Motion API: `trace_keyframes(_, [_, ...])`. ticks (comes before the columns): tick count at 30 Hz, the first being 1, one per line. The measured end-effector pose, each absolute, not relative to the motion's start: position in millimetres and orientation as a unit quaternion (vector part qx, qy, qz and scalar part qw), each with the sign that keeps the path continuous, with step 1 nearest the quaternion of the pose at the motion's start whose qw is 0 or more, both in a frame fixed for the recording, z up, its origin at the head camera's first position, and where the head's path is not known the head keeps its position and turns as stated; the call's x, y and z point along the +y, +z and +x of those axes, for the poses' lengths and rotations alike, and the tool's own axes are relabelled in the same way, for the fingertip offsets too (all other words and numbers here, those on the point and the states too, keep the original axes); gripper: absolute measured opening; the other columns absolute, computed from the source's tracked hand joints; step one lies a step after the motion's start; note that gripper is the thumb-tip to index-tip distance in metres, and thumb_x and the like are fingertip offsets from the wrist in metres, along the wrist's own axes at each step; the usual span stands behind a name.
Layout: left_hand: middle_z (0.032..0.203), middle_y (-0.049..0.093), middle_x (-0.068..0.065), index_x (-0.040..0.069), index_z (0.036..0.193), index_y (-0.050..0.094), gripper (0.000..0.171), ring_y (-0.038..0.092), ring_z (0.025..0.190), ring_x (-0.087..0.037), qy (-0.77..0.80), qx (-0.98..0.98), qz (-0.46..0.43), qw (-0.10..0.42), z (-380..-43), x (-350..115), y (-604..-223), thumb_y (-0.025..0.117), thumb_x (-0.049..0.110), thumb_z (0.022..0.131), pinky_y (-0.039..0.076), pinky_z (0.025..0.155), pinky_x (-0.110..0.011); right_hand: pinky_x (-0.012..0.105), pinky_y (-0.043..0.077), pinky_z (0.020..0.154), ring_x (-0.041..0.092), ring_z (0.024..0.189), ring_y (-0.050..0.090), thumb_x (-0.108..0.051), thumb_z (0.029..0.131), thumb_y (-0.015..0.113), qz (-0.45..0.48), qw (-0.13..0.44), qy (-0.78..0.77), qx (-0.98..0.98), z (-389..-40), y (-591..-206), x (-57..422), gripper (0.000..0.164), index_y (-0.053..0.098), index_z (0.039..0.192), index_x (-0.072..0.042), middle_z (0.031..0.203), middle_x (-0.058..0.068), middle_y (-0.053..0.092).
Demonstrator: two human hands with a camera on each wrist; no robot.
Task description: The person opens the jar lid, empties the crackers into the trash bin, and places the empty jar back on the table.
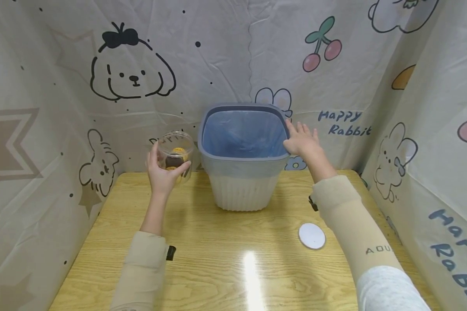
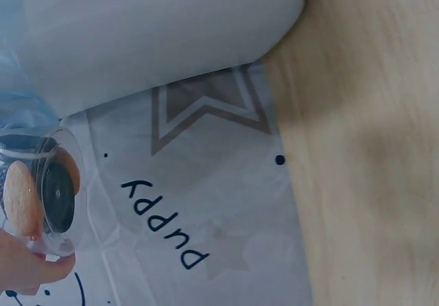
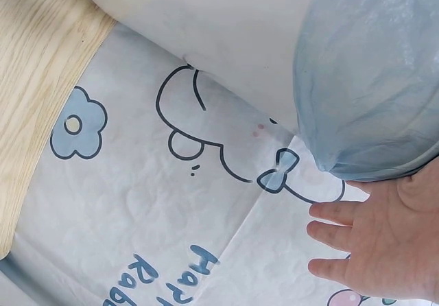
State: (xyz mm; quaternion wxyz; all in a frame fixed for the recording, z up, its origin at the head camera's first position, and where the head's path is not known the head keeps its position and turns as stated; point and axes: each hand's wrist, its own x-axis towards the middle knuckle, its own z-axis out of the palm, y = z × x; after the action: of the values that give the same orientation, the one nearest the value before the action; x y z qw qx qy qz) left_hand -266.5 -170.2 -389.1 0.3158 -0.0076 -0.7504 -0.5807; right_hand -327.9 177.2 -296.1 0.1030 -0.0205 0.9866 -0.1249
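Observation:
My left hand [image 1: 162, 172] grips a clear plastic jar [image 1: 189, 149], raised above the table to the left of a bin. Inside the jar are dark and tan round pieces [image 2: 60, 196] that look like cookies. The white bin [image 1: 243, 190] stands upright at the back of the table. It is lined with a blue plastic bag [image 1: 233, 134], folded over its rim. My right hand [image 1: 302, 140] is at the bin's right rim, its fingers straight and spread. In the right wrist view the hand touches the bag's edge, with the thumb partly hidden.
A flat white disc [image 1: 311, 236] lies on the wooden table [image 1: 210, 255], right of the middle. Printed cloth [image 1: 225, 65] hangs behind the table and along both sides, close to the bin's back.

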Motion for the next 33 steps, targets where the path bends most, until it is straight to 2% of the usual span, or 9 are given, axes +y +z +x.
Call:
trace_keyframes(4, [0.096,0.039,0.006,0.010,0.137,0.039,0.091,0.034,0.100,-0.017,-0.541,-0.765,-0.014,0.351,-272,-167,-381,0.086,0.015,0.059,0.041,0.091,-0.039,0.052,-0.016,0.105,0.037,0.137,-0.010,-0.018,0.089,0.027,-0.019,0.103,-0.128,0.986,-328,-296,178,0.068,-0.009,0.147,-0.015,0.149,0.023,-0.011])
trace_keyframes(11, [0.101,0.046,-0.012,0.007,0.134,0.042,0.092,0.043,0.096,-0.025,-0.495,-0.777,-0.026,0.388,-281,-167,-364,0.087,0.019,0.056,0.014,0.107,-0.042,0.052,-0.018,0.105,0.037,0.136,-0.012,-0.017,0.089,0.027,-0.019,0.104,-0.131,0.986,-329,-297,178,0.067,-0.009,0.147,-0.015,0.149,0.023,-0.012])
trace_keyframes(12, [0.101,0.047,-0.013,0.007,0.134,0.042,0.092,0.043,0.097,-0.026,-0.492,-0.779,-0.025,0.388,-282,-167,-362,0.087,0.019,0.055,0.015,0.107,-0.042,0.052,-0.018,0.105,0.037,0.136,-0.012,-0.017,0.089,0.027,-0.019,0.104,-0.132,0.986,-329,-297,178,0.067,-0.009,0.147,-0.015,0.149,0.023,-0.012])
trace_keyframes(14, [0.106,0.047,-0.018,0.009,0.135,0.042,0.093,0.041,0.099,-0.027,-0.489,-0.782,-0.022,0.386,-283,-167,-357,0.088,0.020,0.055,0.025,0.099,-0.042,0.051,-0.018,0.105,0.037,0.136,-0.012,-0.018,0.089,0.027,-0.020,0.104,-0.131,0.986,-329,-297,178,0.067,-0.009,0.147,-0.015,0.149,0.023,-0.012])
trace_keyframes(16, [0.107,0.046,-0.018,0.011,0.136,0.041,0.093,0.039,0.100,-0.026,-0.489,-0.785,-0.019,0.380,-284,-166,-353,0.087,0.021,0.055,0.031,0.091,-0.040,0.051,-0.018,0.105,0.037,0.136,-0.012,-0.017,0.089,0.027,-0.019,0.103,-0.132,0.986,-329,-298,178,0.068,-0.009,0.147,-0.015,0.149,0.022,-0.012])
trace_keyframes(20, [0.106,0.045,-0.016,0.013,0.136,0.041,0.092,0.035,0.099,-0.024,-0.487,-0.790,-0.019,0.373,-287,-164,-344,0.087,0.024,0.056,0.032,0.082,-0.038,0.052,-0.018,0.105,0.036,0.136,-0.012,-0.018,0.089,0.027,-0.022,0.101,-0.129,0.986,-329,-298,178,0.067,-0.008,0.147,-0.015,0.149,0.020,-0.014])
trace_keyframes(30, [0.112,0.045,-0.016,0.014,0.136,0.042,0.092,0.037,0.105,-0.026,-0.470,-0.803,-0.030,0.365,-295,-161,-320,0.087,0.022,0.056,0.030,0.090,-0.042,0.052,-0.016,0.105,0.035,0.136,-0.014,-0.018,0.090,0.026,-0.024,0.101,-0.124,0.987,-328,-297,179,0.067,-0.011,0.146,-0.016,0.149,0.016,-0.018])
trace_keyframes(33, [0.114,0.045,-0.017,0.013,0.136,0.042,0.092,0.037,0.108,-0.027,-0.464,-0.807,-0.037,0.364,-297,-160,-313,0.087,0.021,0.056,0.027,0.096,-0.042,0.052,-0.017,0.105,0.035,0.136,-0.014,-0.018,0.090,0.026,-0.023,0.102,-0.125,0.987,-329,-298,179,0.067,-0.011,0.146,-0.016,0.149,0.016,-0.018])
